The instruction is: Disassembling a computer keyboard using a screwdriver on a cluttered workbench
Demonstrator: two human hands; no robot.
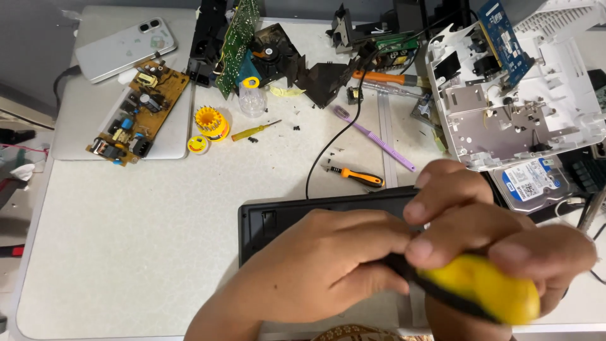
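Right hand [486, 233]: nearest the camera, fingers curled tight around the yellow-and-black screwdriver handle [483, 295], gripping it firmly; its tip is hidden under the hands.
Left hand [328, 265]: fingers closed narrow, pinching the black neck of the same handle where it meets the right hand's fingertips, steadying it.
Black casing [297, 218]: flat, dark, rectangular, lying on the white table [139, 252] directly under both hands; only its far-left part and far edge show, so which screws are in or out cannot be told.
Progress on the casing: judged as mid-step; the tool is gripped and pressed down over the casing, which looks closed and in one piece, so opening it appears not yet done.
Small orange-handled screwdriver [358, 177]: lies unused just beyond the casing.
Loose black screws [295, 128]: scattered farther out on the table, suggesting other parts are already unfastened.
Hard drive [529, 182]: to the right, partly under the white plastic chassis [524, 107], which lies open with its metal plate and a blue board bared, seemingly stripped already.
Purple toothbrush [374, 139]: mid-table, beside a black cable.
Brown circuit board [139, 113]: far left, out of any housing, resting on a closed grey laptop [82, 126].
Yellow solder spool [211, 121]: near that board.
Phone [125, 49]: white, at the far-left corner, well apart from the hands.
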